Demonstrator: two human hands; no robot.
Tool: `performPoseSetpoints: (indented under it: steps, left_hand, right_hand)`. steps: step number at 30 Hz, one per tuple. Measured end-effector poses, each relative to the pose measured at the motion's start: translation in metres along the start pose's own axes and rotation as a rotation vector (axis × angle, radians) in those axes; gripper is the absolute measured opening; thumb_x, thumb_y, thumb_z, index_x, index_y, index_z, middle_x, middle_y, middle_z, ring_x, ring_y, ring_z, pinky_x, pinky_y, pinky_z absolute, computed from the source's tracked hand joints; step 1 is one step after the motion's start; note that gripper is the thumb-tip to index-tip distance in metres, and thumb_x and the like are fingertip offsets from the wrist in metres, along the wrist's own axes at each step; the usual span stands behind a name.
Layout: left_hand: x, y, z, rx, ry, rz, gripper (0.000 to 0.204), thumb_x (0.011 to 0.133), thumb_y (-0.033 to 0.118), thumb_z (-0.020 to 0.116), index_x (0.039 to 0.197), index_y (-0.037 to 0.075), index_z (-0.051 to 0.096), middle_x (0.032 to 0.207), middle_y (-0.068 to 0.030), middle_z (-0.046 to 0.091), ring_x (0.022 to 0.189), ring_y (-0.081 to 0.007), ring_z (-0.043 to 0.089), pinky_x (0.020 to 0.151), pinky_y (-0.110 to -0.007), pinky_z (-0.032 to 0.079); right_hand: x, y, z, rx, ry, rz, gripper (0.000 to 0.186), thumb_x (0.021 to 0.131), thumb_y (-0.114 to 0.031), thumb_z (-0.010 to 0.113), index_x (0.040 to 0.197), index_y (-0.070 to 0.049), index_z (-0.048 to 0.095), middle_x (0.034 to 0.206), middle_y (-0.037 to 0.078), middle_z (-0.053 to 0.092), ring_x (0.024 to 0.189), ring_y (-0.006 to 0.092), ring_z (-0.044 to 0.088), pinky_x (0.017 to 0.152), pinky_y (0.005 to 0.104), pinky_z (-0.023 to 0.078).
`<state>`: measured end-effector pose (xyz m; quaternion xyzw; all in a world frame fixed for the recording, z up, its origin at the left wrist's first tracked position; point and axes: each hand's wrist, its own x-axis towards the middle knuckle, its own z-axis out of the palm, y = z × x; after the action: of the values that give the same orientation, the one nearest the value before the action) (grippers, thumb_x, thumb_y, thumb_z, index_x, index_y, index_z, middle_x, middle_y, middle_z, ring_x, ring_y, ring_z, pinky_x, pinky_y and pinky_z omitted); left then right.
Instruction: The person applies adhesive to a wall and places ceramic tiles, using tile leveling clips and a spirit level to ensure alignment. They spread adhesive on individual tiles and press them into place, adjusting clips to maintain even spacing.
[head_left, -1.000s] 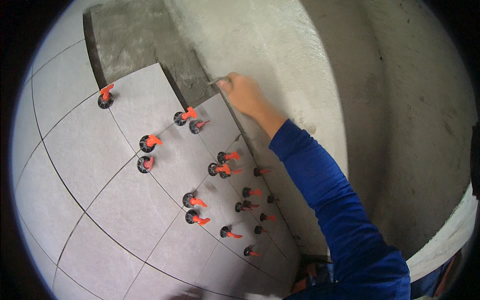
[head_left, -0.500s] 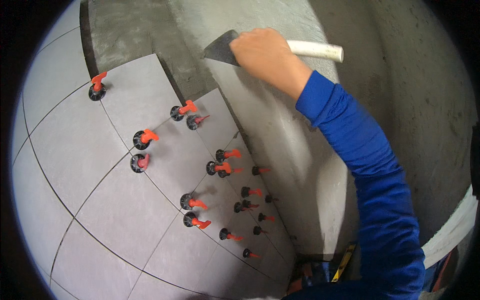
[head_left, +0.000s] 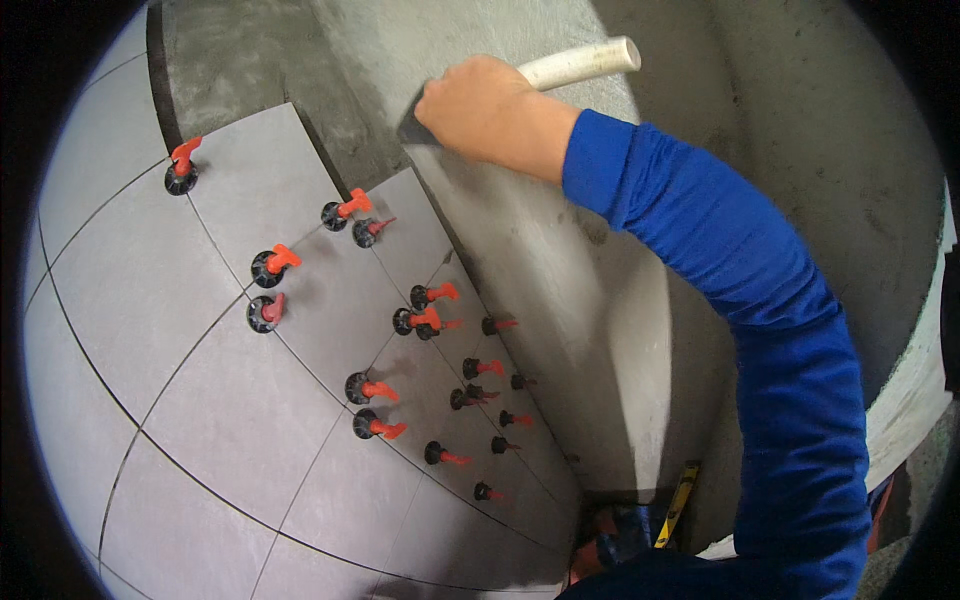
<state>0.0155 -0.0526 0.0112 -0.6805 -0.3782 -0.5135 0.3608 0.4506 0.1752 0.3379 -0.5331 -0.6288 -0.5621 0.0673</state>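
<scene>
My right hand [head_left: 490, 110], at the end of a blue sleeve, is closed around a mallet near its head. The mallet's thick white handle [head_left: 580, 65] sticks out past the hand to the upper right. Part of its black head [head_left: 415, 122] shows left of the knuckles, against the grey plastered wall [head_left: 540, 230]. Below and left of the hand is the top edge of the large grey tiles [head_left: 340, 285], with several red and black tile-levelling clips [head_left: 345, 210] along their joints. My left hand does not show.
Bare grey mortar [head_left: 240, 65] lies beyond the stepped tile edge. Red T-handled clips [head_left: 430, 320] stick out of the tiled surface toward the plastered corner. At the lower middle stands a yellow spirit level [head_left: 680, 500], beside dark and blue items that are hard to make out.
My right hand has shifted left with the mallet. The handle now slants upward to the right, and less of the black head shows. The whole view has also shifted slightly.
</scene>
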Motion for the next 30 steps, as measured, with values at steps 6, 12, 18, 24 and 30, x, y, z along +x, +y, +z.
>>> performPoseSetpoints:
  steps: [6, 12, 18, 24, 30]
  left_hand:
    - [0.000, -0.001, 0.009, -0.020, 0.089, 0.014, 0.032, 0.104, 0.017, 0.052, 0.098, -0.005, 0.073, 0.090, -0.0216, 0.068, 0.079, -0.0359, 0.064, 0.072, -0.047, 0.056]
    - [-0.003, -0.002, 0.006, -0.055, 0.131, 0.006, 0.029, 0.103, 0.014, 0.052, 0.100, -0.007, 0.071, 0.095, -0.0224, 0.068, 0.081, -0.0355, 0.064, 0.073, -0.047, 0.055]
    - [-0.002, -0.004, 0.004, -0.153, 0.063, 0.027, 0.027, 0.104, 0.013, 0.050, 0.102, -0.006, 0.070, 0.101, -0.0219, 0.065, 0.082, -0.0351, 0.064, 0.074, -0.048, 0.055]
    - [0.001, -0.007, -0.006, -0.142, 0.021, 0.032, 0.025, 0.103, 0.010, 0.049, 0.107, -0.006, 0.067, 0.103, -0.0217, 0.064, 0.082, -0.0356, 0.064, 0.073, -0.048, 0.055]
    - [0.004, -0.004, -0.007, -0.146, -0.007, 0.021, 0.025, 0.103, 0.011, 0.049, 0.105, -0.007, 0.067, 0.099, -0.0219, 0.063, 0.078, -0.0351, 0.065, 0.070, -0.047, 0.056]
  right_hand:
    - [0.000, -0.009, 0.000, -0.019, -0.010, -0.014, 0.012, 0.085, -0.016, 0.071, 0.088, -0.009, 0.079, 0.092, 0.009, 0.078, 0.087, 0.0284, 0.078, 0.073, 0.0410, 0.061]
    - [-0.002, -0.005, 0.005, 0.011, -0.017, 0.072, 0.012, 0.087, -0.014, 0.068, 0.088, -0.008, 0.079, 0.092, 0.011, 0.078, 0.089, 0.0289, 0.078, 0.075, 0.0403, 0.061]
    - [0.028, 0.024, -0.013, 0.015, 0.094, 0.218, 0.015, 0.088, -0.013, 0.067, 0.093, -0.007, 0.079, 0.095, 0.015, 0.078, 0.092, 0.0308, 0.077, 0.078, 0.0421, 0.062]
    - [0.054, 0.022, -0.017, 0.066, 0.066, 0.264, 0.015, 0.088, -0.011, 0.068, 0.096, -0.004, 0.079, 0.099, 0.017, 0.078, 0.095, 0.0326, 0.077, 0.081, 0.0435, 0.062]
    - [0.063, 0.042, -0.017, 0.076, 0.116, 0.330, 0.018, 0.088, -0.010, 0.066, 0.099, -0.003, 0.078, 0.102, 0.019, 0.077, 0.095, 0.0348, 0.076, 0.080, 0.0455, 0.062]
